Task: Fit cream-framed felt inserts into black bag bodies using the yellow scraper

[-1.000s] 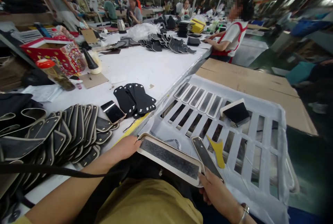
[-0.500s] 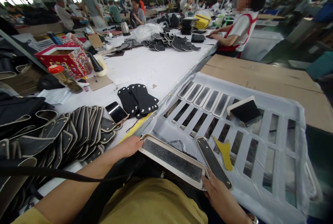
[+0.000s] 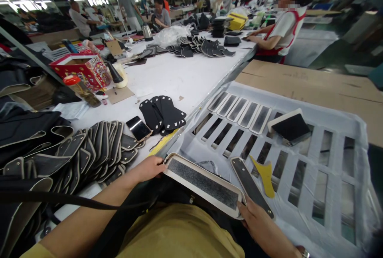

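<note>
A long cream-edged piece with a dark grey centre (image 3: 203,182) is held level in front of my body. My left hand (image 3: 152,167) pinches its left end, and my right hand (image 3: 250,213) grips its right end with the thumb on the rim. Just beyond my right hand, a dark strap piece with rivets (image 3: 249,184) lies on the slatted white rack (image 3: 311,162), beside a yellow template (image 3: 265,176). Several cream-rimmed pieces (image 3: 247,113) stand in a row at the rack's far left.
Many dark riveted pieces (image 3: 95,150) lie piled at the left. A phone (image 3: 139,128) and black pieces (image 3: 166,112) rest on the white table (image 3: 155,78). A red box (image 3: 86,70) stands behind. A person (image 3: 281,26) works at the right.
The view has shifted slightly, so most things appear a little further right. Both hands keep hold of the long piece, with no clear change of grip.
</note>
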The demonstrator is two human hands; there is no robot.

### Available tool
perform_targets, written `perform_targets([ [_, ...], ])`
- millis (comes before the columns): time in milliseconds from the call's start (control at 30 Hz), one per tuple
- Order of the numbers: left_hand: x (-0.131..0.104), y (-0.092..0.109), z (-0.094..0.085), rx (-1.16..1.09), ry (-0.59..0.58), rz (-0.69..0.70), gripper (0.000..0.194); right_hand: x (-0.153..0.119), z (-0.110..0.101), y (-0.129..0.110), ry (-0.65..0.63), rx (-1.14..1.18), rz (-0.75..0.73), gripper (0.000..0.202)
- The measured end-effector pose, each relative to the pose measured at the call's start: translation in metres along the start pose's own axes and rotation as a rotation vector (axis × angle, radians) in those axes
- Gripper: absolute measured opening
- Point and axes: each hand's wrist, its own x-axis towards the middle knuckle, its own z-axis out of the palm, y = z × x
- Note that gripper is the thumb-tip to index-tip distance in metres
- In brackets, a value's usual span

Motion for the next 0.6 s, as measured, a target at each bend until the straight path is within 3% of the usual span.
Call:
perform_targets([
  [133, -0.0013, 0.0017, 0.0016, 0.049, 0.062, 0.025, 0.030, -0.0016, 0.0020, 0.0032, 0.030, -0.018, -0.023, 0.050],
  [333, 0.0012, 0.0008, 0.0027, 0.009, 0.027, 0.000, 0.036, -0.0015, -0.0002, 0.0017, 0.018, -0.067, -0.028, 0.048],
  [600, 0.0046, 0.0085, -0.0008, 0.073, 0.021, 0.048, 0.030, -0.0060, 0.0065, 0.0086, 0.110, 0.154, -0.028, 0.048],
])
